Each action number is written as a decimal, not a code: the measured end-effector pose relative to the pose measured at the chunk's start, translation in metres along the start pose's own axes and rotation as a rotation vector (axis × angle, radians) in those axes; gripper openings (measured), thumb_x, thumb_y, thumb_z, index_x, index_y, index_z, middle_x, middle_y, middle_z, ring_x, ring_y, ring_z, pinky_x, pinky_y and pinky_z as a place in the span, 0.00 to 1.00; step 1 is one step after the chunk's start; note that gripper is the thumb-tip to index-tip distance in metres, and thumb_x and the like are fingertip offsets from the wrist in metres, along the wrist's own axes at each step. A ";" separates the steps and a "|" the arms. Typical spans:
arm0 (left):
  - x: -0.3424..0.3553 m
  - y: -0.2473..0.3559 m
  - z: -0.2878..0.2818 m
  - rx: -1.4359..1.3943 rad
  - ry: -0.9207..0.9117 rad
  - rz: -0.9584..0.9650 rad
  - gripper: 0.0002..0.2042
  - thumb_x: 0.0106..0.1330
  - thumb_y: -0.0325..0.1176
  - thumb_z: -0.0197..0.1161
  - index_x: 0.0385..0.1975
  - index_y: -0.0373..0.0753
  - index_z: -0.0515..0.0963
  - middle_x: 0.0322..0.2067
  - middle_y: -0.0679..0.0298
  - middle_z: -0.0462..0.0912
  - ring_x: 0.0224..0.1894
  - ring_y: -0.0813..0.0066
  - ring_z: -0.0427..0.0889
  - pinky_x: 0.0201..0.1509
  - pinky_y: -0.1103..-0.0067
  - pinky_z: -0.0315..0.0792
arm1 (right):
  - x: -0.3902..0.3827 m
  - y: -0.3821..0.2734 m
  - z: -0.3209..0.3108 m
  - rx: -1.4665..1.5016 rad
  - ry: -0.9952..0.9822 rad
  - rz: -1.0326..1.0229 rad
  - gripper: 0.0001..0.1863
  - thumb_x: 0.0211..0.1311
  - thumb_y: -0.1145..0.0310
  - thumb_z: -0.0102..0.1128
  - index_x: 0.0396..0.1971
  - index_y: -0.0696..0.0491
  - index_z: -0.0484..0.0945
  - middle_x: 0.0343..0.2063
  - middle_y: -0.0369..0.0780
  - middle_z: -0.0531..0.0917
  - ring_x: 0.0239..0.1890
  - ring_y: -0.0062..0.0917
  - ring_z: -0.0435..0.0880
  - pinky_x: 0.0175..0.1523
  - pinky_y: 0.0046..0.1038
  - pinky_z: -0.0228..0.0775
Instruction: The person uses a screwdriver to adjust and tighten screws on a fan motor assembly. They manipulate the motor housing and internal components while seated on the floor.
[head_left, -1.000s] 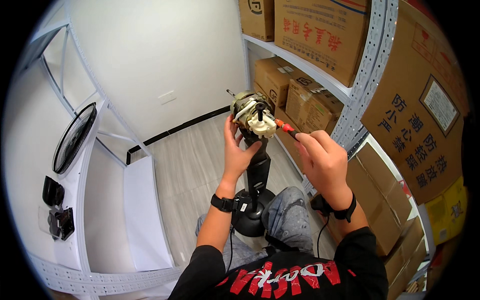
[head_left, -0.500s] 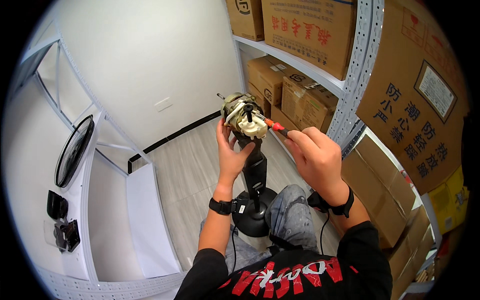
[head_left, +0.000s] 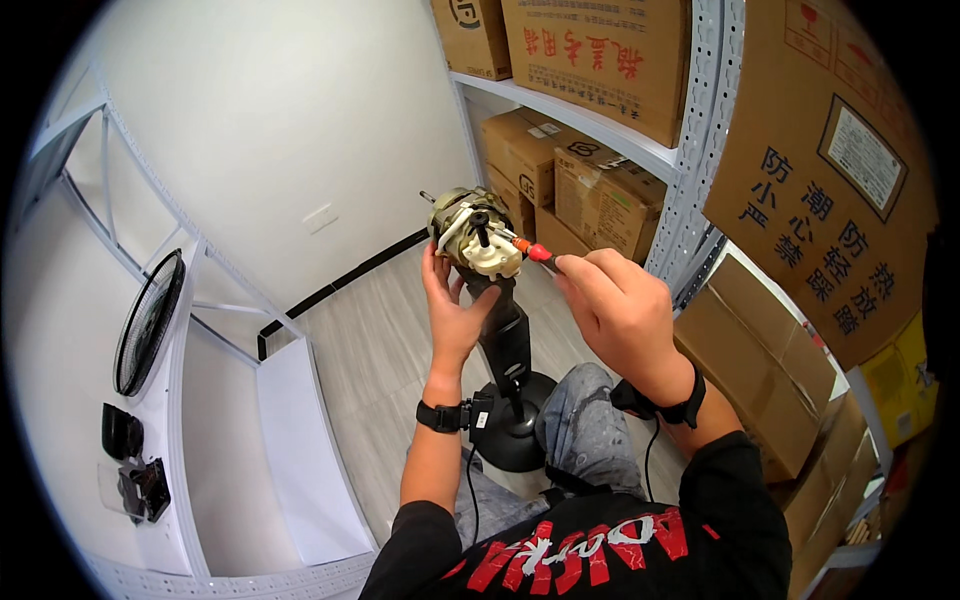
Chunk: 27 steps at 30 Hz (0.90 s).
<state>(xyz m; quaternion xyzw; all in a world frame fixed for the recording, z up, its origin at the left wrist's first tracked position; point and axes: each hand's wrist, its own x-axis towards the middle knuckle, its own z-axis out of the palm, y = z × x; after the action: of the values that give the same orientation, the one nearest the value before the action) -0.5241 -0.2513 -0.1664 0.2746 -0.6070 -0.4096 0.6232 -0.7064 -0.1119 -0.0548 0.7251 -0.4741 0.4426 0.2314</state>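
A black pedestal fan (head_left: pixel 507 345) stands between my knees, its motor (head_left: pixel 458 213) uncovered at the top. A cream plastic gearbox with a black knob (head_left: pixel 482 222) faces me on the motor. My left hand (head_left: pixel 455 310) is wrapped round the lower left side of the motor, thumb against the neck. My right hand (head_left: pixel 622 308) grips a screwdriver (head_left: pixel 541 254) with a red, orange and black handle. Its shaft points left into the right side of the gearbox; the exact contact of the tip is too small to tell.
On the left shelf (head_left: pixel 180 420) lie a black fan grille (head_left: pixel 150 322) and black plastic parts (head_left: pixel 122 432). Cardboard boxes (head_left: pixel 600 205) fill the rack (head_left: pixel 680 160) on the right, with a large carton (head_left: pixel 830 170) close by. The fan's round base (head_left: pixel 515 440) rests on the floor.
The motor and both hands sit slightly further left in view, as the whole view has shifted a little. My grips on the screwdriver and the motor are the same.
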 end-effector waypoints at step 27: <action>0.000 0.003 0.002 0.008 -0.001 -0.001 0.50 0.53 0.22 0.73 0.74 0.41 0.46 0.71 0.52 0.57 0.74 0.56 0.57 0.73 0.60 0.58 | -0.001 0.004 0.005 0.038 -0.052 0.020 0.07 0.55 0.75 0.63 0.34 0.53 0.77 0.21 0.40 0.74 0.21 0.34 0.79 0.25 0.34 0.68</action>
<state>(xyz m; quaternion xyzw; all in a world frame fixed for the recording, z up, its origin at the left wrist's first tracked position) -0.5254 -0.2495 -0.1637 0.2773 -0.6088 -0.4074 0.6217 -0.7078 -0.1173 -0.0586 0.7359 -0.4785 0.4349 0.2008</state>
